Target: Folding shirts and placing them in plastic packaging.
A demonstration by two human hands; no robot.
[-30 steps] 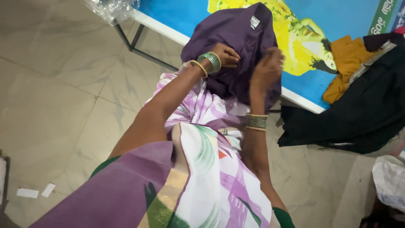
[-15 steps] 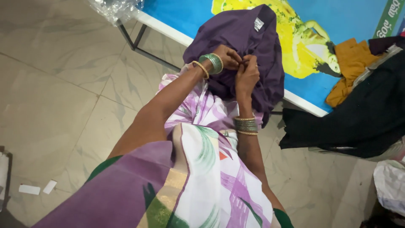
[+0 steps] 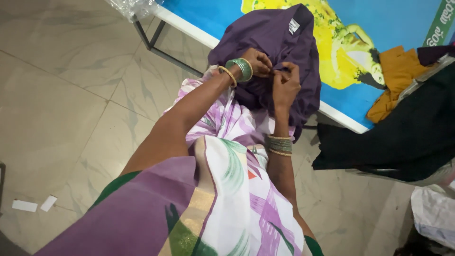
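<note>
Pinching purple garment (image 3: 279, 42) beside black cloth (image 3: 403, 128).

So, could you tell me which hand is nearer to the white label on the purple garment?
Right. The right hand pinches the purple garment below the white label; the left hand grips farther left.

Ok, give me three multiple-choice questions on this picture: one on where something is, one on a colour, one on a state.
1. Where does the purple garment lie?
A. on the floor
B. on the table's edge
C. on a chair

2. What colour is the crumpled cloth at the right on the table?
A. mustard orange
B. white
C. red

3. How do the left hand and right hand stand?
A. both open in the air
B. one on the floor
C. both pinching the garment

Answers: 1 B, it drapes over the rim. 2 A, plainly orange. 3 C, fingers meet on the fabric.
</note>
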